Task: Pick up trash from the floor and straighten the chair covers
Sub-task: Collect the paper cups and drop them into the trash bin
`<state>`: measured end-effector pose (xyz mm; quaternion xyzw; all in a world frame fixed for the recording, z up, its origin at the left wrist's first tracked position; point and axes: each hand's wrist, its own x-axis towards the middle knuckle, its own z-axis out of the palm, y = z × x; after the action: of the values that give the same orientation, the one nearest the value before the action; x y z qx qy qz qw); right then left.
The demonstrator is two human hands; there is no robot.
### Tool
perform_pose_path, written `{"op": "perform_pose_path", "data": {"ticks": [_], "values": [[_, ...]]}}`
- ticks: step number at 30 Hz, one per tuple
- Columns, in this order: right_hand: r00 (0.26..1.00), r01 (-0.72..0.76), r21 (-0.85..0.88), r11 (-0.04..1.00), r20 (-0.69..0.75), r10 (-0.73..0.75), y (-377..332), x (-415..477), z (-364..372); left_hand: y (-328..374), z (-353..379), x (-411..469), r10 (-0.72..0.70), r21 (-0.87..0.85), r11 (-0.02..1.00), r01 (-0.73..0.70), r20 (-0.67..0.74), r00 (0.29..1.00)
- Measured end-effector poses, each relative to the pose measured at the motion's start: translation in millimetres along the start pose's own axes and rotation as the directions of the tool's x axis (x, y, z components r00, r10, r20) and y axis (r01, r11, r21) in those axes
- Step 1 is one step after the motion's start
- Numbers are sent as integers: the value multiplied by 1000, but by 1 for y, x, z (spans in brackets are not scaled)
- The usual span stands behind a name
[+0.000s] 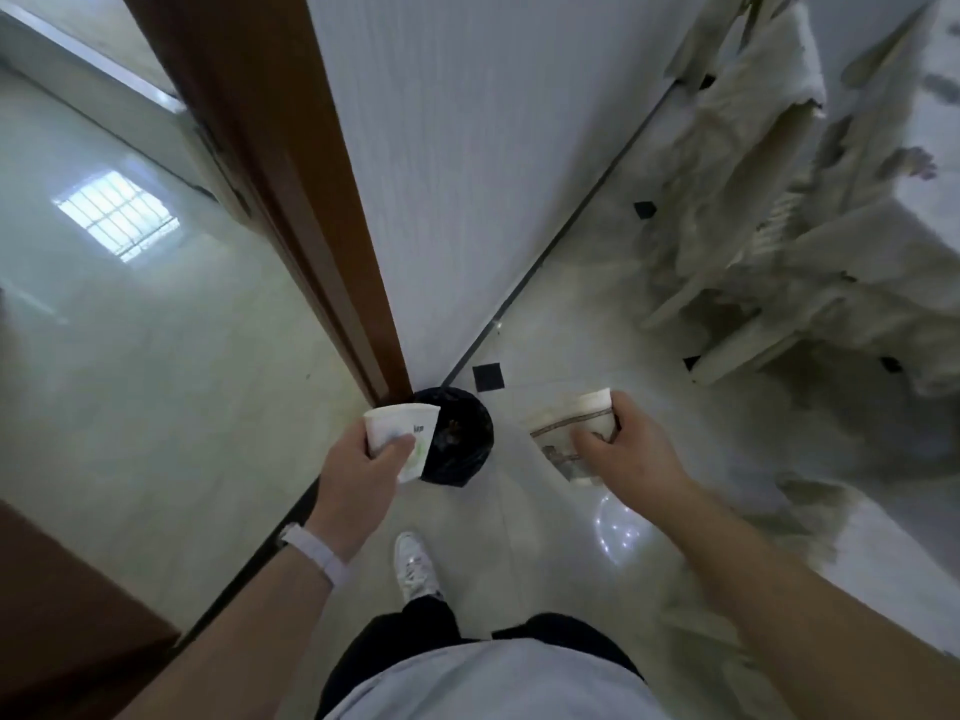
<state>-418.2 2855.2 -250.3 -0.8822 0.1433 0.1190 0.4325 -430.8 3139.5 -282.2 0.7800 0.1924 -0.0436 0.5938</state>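
Left hand [358, 465] curls round a white paper cup [397, 428], right hand [628, 454] round a patterned cup [566, 433]. They look light and crushable, so hold the sidewalls gently. Bin [462, 452] at twelve o'clock.

I count two cups: a white cup [400, 423] in my left grip [358, 475], a printed cup [566, 415] in my right grip [634, 459]. One bin [462, 444], one shoe [414, 566], one wristband [317, 556]. The covered chairs [753, 226] are too blurred to count.

hands [358, 459] gripping paper cups [400, 433], black bin [460, 439]
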Motion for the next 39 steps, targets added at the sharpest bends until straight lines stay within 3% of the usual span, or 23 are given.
{"op": "perform_pose_path", "data": {"ticks": [5,10,22,28,39], "values": [[1000,-11,-27,1000,28,11,-29,55,45,-6,-17,74,-31,70,997,27,59,998],[994,-66,1,998,84,65,-9,116,91,-37,-2,129,-132,103,987,123,84,988],[942,-151,-54,987,297,160,141,279,227,-207,111,257,-400,250,897,364,112,910],[952,-130,-77,989,270,146,217,328,307,-316,152,318,-506,289,838,463,95,857],[943,-43,-146,988,320,88,316,375,417,-465,199,368,-523,460,798,388,209,827]]}}
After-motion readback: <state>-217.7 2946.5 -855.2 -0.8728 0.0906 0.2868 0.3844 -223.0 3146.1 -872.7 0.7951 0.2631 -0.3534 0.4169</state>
